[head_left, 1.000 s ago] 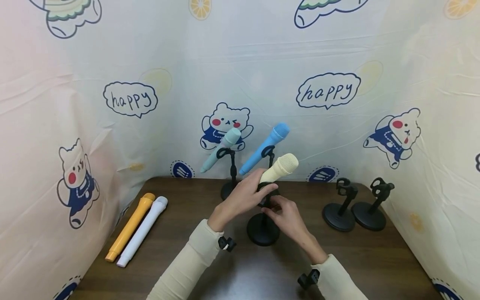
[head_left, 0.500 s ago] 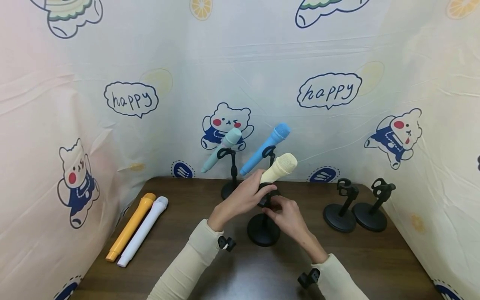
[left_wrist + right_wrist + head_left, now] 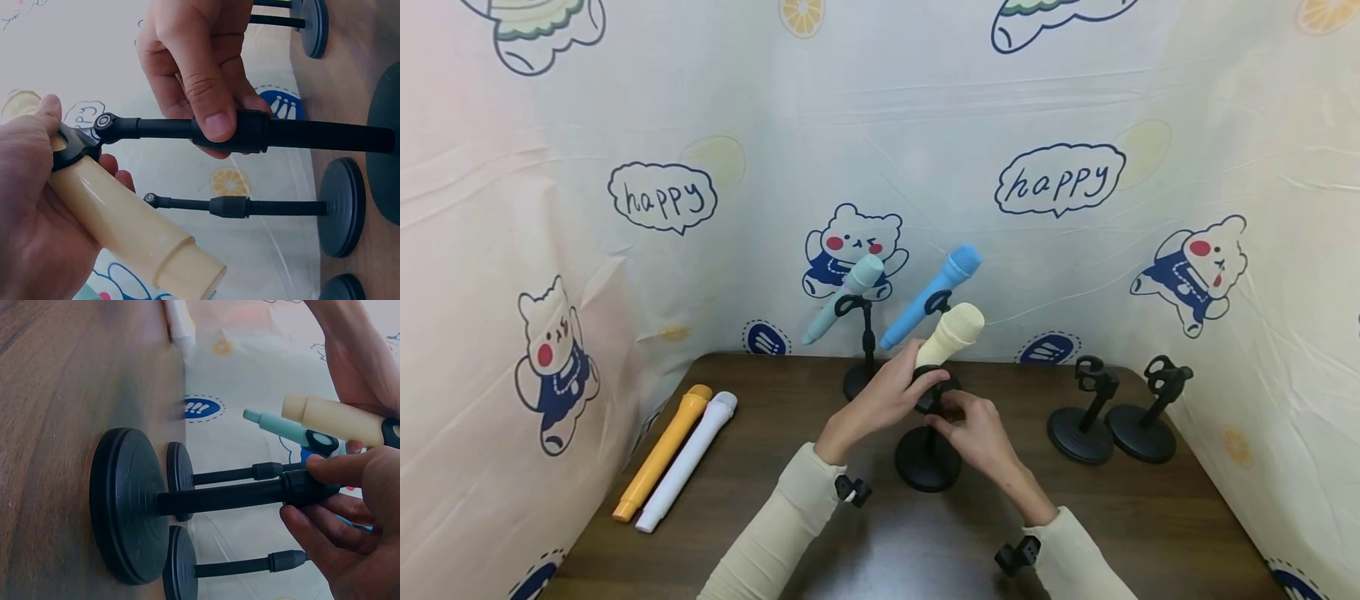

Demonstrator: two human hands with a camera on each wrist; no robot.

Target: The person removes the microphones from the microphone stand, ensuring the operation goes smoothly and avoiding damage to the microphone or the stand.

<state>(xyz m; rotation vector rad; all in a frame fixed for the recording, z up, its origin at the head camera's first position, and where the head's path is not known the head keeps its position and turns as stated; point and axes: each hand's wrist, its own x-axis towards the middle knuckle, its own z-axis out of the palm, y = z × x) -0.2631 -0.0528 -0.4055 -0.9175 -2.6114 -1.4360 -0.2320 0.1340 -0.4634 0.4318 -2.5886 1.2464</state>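
Note:
My left hand point(image 3: 880, 398) grips a cream microphone point(image 3: 953, 332), which sits tilted in the ring clip point(image 3: 76, 153) of a black microphone stand point(image 3: 927, 462). In the left wrist view the thumb lies by the clip and the microphone's tail points away at an angle. My right hand point(image 3: 979, 432) pinches the collar point(image 3: 300, 489) partway up the stand's pole, thumb on one side and fingers on the other. The stand's round base rests on the table. Behind it, a mint microphone point(image 3: 844, 300) and a blue microphone point(image 3: 928, 298) lean in their own stands.
To the left on the wooden table point(image 3: 760, 517) lie an orange microphone point(image 3: 662, 454) and a white microphone point(image 3: 687, 462), side by side. At the right are two black stands point(image 3: 1080, 433) with bare clips. A printed cloth point(image 3: 880, 125) surrounds the table's back and sides.
The cream microphone's head has shifted a little left and tilted slightly more upright, with my left hand still on it. My right hand keeps its place on the collar.

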